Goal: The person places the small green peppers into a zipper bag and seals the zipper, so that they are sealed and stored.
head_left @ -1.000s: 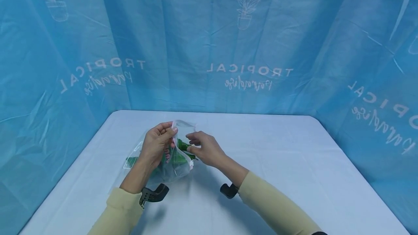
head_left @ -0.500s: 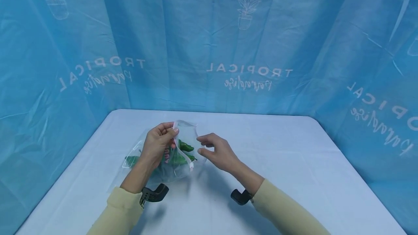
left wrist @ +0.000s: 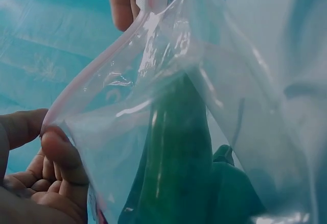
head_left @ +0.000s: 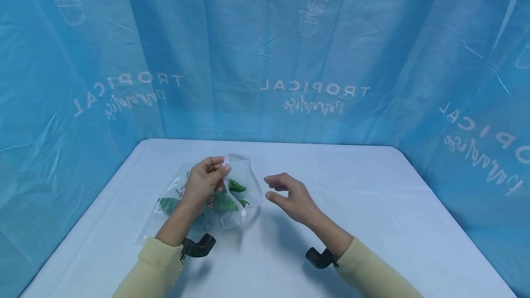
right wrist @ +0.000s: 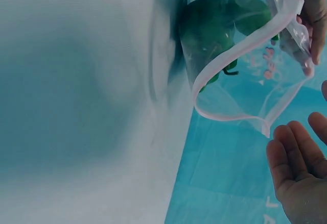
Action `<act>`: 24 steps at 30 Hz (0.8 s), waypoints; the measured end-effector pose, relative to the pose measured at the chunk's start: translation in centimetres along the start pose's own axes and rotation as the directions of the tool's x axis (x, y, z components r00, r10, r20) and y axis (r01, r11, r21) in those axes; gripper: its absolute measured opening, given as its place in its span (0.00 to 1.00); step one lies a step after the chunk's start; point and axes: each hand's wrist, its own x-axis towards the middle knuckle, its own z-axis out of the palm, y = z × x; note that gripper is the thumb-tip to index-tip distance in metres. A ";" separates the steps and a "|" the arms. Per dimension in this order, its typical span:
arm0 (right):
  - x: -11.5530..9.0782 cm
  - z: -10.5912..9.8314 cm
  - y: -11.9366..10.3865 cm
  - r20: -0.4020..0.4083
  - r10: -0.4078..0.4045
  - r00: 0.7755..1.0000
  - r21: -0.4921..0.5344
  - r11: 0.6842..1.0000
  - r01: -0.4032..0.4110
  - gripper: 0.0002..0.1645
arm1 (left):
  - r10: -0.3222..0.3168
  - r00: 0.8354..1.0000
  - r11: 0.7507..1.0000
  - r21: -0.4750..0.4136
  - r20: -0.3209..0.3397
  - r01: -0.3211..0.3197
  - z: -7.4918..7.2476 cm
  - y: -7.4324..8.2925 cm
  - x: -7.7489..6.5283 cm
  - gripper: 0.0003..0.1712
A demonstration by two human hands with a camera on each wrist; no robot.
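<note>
A clear zip bag [head_left: 243, 165] with a pale pink rim lies on the left part of the table, its mouth gaping to the right. My left hand [head_left: 202, 186] pinches the upper rim between thumb and finger. Several green peppers are inside: one [head_left: 237, 186] near the mouth, one [head_left: 227, 203] below it, another [head_left: 167, 204] deeper at the left. A white slider [head_left: 243, 214] sits at the rim's lower end. My right hand [head_left: 291, 197] hovers right of the mouth, fingers loosely bent, holding nothing. In the right wrist view the mouth [right wrist: 225, 63] gapes beside its fingertips [right wrist: 278, 150].
A white-covered table [head_left: 372, 206] spreads out under the bag. Blue printed curtains [head_left: 256, 59] stand behind it and along both sides. Each wrist carries a black camera mount, such as the right one [head_left: 320, 257].
My right hand has drawn back to the right, away from the pepper at the mouth, leaving it in the bag. The left hand keeps its pinch, shifted slightly right, and the mouth looks wider.
</note>
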 end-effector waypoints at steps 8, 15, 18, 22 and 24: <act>-1.0 -0.9 0.7 -0.025 0.033 0.999 0.025 0.999 -0.032 0.21 | 0.053 0.999 0.990 0.135 -0.005 -0.052 0.8 0.0 0.0 0.20; -1.6 -1.5 1.4 -0.037 0.053 0.998 0.053 0.997 -0.051 0.21 | 0.131 0.991 0.950 0.284 0.011 -0.128 1.7 0.1 0.1 0.19; -1.8 -1.8 1.7 -0.039 0.057 0.998 0.069 0.996 -0.054 0.20 | 0.155 0.988 0.926 0.346 0.011 -0.149 2.1 0.0 0.2 0.18; -2.1 -2.1 2.2 -0.044 0.062 0.997 0.074 0.996 -0.058 0.20 | 0.171 0.985 0.895 0.416 0.007 -0.159 2.5 0.1 0.2 0.18; -2.3 -2.2 2.3 -0.045 0.072 0.996 0.072 0.995 -0.069 0.19 | 0.172 0.985 0.884 0.441 0.006 -0.157 2.6 0.1 0.2 0.19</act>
